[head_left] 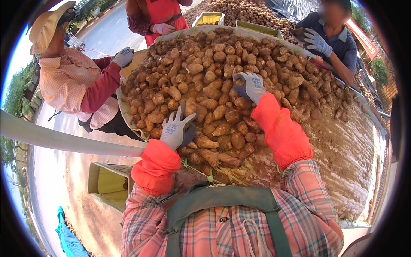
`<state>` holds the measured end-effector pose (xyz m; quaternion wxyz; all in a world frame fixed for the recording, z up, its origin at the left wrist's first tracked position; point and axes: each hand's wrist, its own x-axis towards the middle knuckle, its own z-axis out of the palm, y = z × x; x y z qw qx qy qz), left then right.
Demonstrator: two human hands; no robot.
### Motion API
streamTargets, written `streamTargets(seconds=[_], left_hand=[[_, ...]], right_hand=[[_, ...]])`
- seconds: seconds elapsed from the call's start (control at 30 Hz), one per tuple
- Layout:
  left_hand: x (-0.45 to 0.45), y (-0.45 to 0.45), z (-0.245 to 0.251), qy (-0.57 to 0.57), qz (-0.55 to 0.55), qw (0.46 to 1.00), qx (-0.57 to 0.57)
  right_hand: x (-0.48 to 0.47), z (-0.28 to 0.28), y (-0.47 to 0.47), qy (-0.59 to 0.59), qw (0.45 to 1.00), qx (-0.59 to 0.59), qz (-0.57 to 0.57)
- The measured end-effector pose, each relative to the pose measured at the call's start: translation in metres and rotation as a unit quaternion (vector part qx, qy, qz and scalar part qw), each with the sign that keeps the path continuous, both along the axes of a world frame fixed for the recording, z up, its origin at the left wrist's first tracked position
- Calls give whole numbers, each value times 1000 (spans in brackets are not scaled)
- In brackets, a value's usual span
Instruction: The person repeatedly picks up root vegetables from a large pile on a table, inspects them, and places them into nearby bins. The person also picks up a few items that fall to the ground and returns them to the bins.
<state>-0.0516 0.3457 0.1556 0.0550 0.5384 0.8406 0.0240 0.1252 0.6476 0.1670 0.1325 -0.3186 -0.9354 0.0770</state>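
A broad heap of brown taro corms [221, 112] covers much of a large table with a raised pale rim [123, 112]. My left hand [178, 128], in a grey work glove with a dark palm, is at the near left edge of the heap, fingers spread over the corms. Farther forward and to the right, my right hand [249, 85], gloved alike, rests on the heap with its fingers curled down. The corms beneath its fingers are hidden, so I cannot tell whether it grips one. Red sleeve covers reach up both forearms.
A co-worker stands at the left, another at the far side, a third at the right. A crate with a yellow inside [110, 183] stands below the near left edge. A pale pole [70, 136] crosses the left. Two more crates [209, 19] [258, 29] and a larger pile lie beyond.
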Motion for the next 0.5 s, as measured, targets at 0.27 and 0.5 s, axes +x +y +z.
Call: streamTargets(seconds=[0.27, 0.5], left_hand=[[-22, 26, 2, -61, 125, 969, 204], [58, -17, -2, -191, -30, 960, 202]], right_hand=[[34, 12, -16, 246, 969, -37, -19], [5, 25, -25, 7, 993, -106, -51]])
